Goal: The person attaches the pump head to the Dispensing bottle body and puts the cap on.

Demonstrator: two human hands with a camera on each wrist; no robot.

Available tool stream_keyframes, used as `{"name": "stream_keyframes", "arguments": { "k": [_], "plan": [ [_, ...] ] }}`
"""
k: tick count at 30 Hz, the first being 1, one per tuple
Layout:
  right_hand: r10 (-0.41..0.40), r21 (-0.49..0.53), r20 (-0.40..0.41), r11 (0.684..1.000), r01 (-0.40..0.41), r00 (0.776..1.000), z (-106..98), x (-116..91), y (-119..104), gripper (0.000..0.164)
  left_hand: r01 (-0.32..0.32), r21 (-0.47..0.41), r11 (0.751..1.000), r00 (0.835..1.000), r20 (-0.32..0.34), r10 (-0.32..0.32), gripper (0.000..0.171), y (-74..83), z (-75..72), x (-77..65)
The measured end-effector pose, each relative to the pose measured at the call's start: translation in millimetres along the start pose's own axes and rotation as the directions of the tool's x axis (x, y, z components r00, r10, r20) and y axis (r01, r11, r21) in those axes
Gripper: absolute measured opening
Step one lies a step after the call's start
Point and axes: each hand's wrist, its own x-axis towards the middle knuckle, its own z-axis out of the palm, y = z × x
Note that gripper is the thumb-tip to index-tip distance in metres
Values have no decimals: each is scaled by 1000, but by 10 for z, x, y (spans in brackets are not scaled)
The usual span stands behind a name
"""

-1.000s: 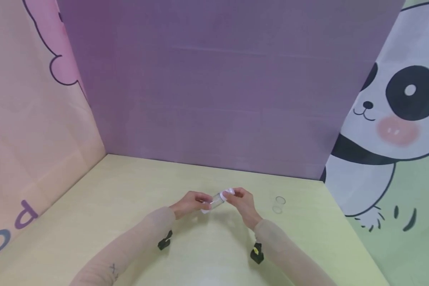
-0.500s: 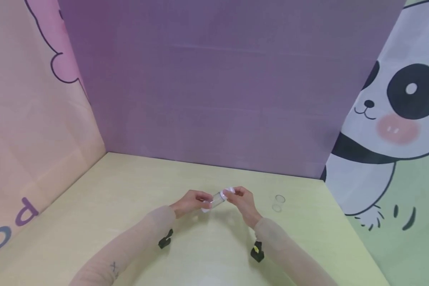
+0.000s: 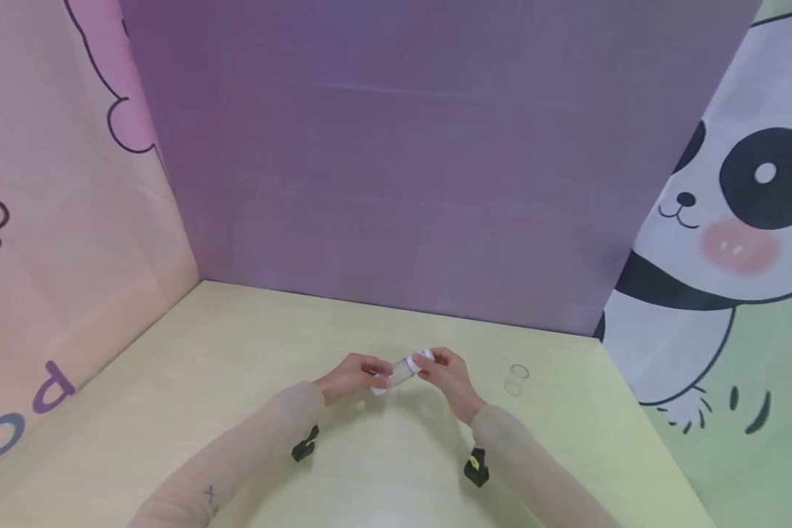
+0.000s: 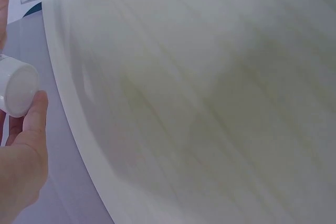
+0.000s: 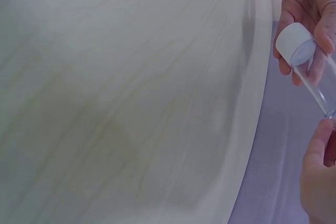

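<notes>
A small clear cylindrical container (image 3: 401, 372) with white ends is held tilted above the table, its right end higher. My left hand (image 3: 350, 376) grips the lower left part near a white cap (image 5: 290, 41), thumb and fingers on opposite sides. At the upper end, my right hand (image 3: 453, 378) pinches the other white end piece (image 3: 417, 362). In the left wrist view, the flat face of the white cap (image 4: 22, 89) shows by the fingers. Between the hands the clear wall looks see-through; the right hand's fingers partly hide the upper end.
A transparent open-topped cylinder (image 3: 517, 380) stands on the pale yellow table (image 3: 277, 330) to the right of the hands. A purple panel (image 3: 396, 161) rises at the back. Printed cloth walls flank both sides. Dark wrist-camera mounts (image 3: 477, 468) hang beneath the sleeves.
The head view has shifted slightly. Both hands keep their hold on the container, with almost no visible movement.
</notes>
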Motion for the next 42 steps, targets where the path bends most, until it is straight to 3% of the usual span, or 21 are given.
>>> {"name": "stream_keyframes", "arguments": {
  "k": [16, 42],
  "plan": [
    [-137, 72, 161, 989, 127, 977, -100, -78, -45, 44, 19, 35, 999, 1000, 13, -19, 37, 7, 5, 3],
    [-124, 55, 118, 991, 118, 985, -101, -24, 24, 40, 37, 41, 998, 999, -9, -36, 37, -32, -5, 33]
  ]
}}
